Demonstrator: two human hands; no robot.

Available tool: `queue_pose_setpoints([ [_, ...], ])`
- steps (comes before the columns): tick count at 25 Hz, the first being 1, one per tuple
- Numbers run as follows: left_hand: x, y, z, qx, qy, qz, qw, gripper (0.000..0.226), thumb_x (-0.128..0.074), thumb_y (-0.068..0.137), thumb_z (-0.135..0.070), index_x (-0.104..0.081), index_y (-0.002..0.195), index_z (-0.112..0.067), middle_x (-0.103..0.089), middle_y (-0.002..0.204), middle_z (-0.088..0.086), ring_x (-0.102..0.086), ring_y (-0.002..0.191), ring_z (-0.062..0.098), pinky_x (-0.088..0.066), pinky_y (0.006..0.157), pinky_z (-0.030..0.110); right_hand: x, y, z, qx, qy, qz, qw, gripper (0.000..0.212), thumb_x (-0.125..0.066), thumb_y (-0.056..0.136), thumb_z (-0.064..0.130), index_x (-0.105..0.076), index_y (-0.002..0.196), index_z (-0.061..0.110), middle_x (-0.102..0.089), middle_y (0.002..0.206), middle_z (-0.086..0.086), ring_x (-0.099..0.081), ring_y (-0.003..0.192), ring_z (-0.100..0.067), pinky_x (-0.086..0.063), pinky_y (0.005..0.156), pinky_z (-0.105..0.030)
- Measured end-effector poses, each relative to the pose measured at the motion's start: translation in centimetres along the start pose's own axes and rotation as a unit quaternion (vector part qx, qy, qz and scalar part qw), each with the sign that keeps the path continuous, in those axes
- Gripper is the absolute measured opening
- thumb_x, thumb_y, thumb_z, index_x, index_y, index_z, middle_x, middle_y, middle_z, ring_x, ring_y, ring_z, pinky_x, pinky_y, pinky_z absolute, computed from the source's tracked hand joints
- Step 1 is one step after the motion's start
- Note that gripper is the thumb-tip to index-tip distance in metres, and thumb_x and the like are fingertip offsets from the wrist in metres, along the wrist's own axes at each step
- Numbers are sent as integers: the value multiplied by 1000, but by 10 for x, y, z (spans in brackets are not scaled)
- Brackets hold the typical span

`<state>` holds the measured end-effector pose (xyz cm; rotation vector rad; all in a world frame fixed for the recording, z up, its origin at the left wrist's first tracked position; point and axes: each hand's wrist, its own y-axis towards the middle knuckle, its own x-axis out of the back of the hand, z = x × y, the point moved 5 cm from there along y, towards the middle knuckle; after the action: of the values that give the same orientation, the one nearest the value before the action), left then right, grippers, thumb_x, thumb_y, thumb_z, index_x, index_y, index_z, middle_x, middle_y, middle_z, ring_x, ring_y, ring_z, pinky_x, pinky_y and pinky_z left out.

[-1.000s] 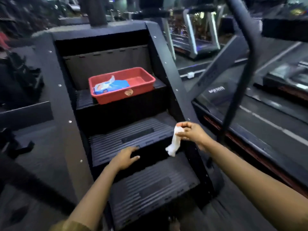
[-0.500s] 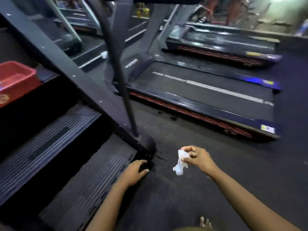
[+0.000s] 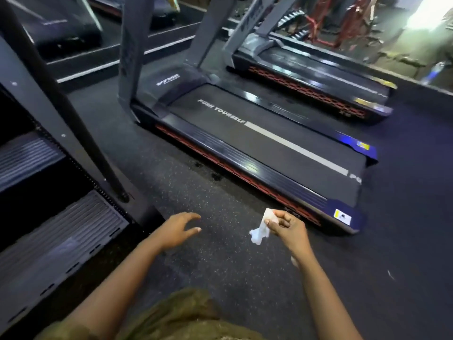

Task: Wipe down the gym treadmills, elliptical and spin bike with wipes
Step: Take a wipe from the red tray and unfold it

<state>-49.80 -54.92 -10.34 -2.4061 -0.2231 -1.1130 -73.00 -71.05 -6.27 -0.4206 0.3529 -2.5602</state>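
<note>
Your left hand (image 3: 176, 229) has come off the steps (image 3: 61, 231), spread and empty; your right hand (image 3: 288, 229) pinches the wipe (image 3: 259, 231), dangling crumpled below the fingertips (image 3: 267, 222). The treadmill (image 3: 269, 148) lies just beyond them. Risk: a bunched wipe cleans little and may slip.

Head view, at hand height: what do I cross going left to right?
Stair machine's bottom step → left hand, holding nothing → white wipe → right hand, pinching the wipe → rear corner of the near treadmill.
</note>
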Motion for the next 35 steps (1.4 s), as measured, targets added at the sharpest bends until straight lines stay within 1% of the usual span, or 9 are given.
queue_pose_setpoints([
  [4,25,38,19,42,2,-39,998,49,-50,97,-35,-41,142,-16,-45,144,2,-40,133,16,-28,107,23,-29,75,17,5,-14,72,997,20,-67,83,4,-67,98,15,-71,91,-2,-65,77,-10,-51,61,-14],
  [8,51,84,60,100,-43,-61,992,48,-52,96,-34,-43,140,-16,-45,143,2,-42,131,14,-29,106,21,-81,167,61,24,-41,140,989,19,-67,83,6,-68,98,18,-72,94,-2,-67,84,-14,-54,75,-26],
  [11,101,130,95,157,-77,-93,980,48,-54,95,-34,-44,139,-16,-48,140,3,-45,129,14,-30,104,19,-135,245,117,44,-68,207,975,19,-67,82,5,-69,95,18,-72,90,1,-66,80,-12,-53,72,-24],
  [15,184,178,131,190,-100,-158,964,48,-55,95,-32,-45,138,-14,-50,138,4,-46,127,15,-30,104,19,-213,331,194,92,-100,277,951,20,-69,80,8,-69,88,26,-73,87,2,-66,81,-16,-53,76,-31],
  [20,267,213,186,220,-138,-263,929,46,-60,92,-28,-50,135,-16,-55,132,4,-49,122,12,-27,95,9,-324,401,265,106,-103,360,921,19,-66,83,2,-68,99,11,-68,80,0,-62,69,-7,-49,62,-15],
  [23,319,248,221,205,-159,-312,914,45,-61,92,-26,-51,135,-17,-54,132,-1,-46,120,5,-27,98,9,-392,440,303,139,-104,406,897,18,-67,82,2,-68,96,12,-65,79,-2,-59,70,-9,-48,62,-15],
  [26,387,296,260,198,-190,-356,893,44,-62,91,-26,-52,133,-18,-54,131,-5,-48,124,9,-32,103,18,-466,488,347,151,-103,436,881,20,-67,81,-2,-66,98,10,-64,79,-4,-56,68,-8,-46,59,-13],
  [31,508,361,304,160,-188,-381,891,42,-60,91,-31,-51,132,-27,-51,127,-15,-47,122,3,-35,104,20,-567,556,429,206,-145,440,862,20,-71,78,6,-70,94,18,-68,81,1,-58,74,-6,-48,70,-22],
  [35,583,411,334,95,-224,-351,904,36,-59,85,-50,-52,119,-49,-58,122,-24,-51,119,-3,-38,105,22,-604,607,468,216,-144,394,882,14,-75,73,18,-71,86,25,-69,79,-4,-54,70,-8,-45,67,-26],
])
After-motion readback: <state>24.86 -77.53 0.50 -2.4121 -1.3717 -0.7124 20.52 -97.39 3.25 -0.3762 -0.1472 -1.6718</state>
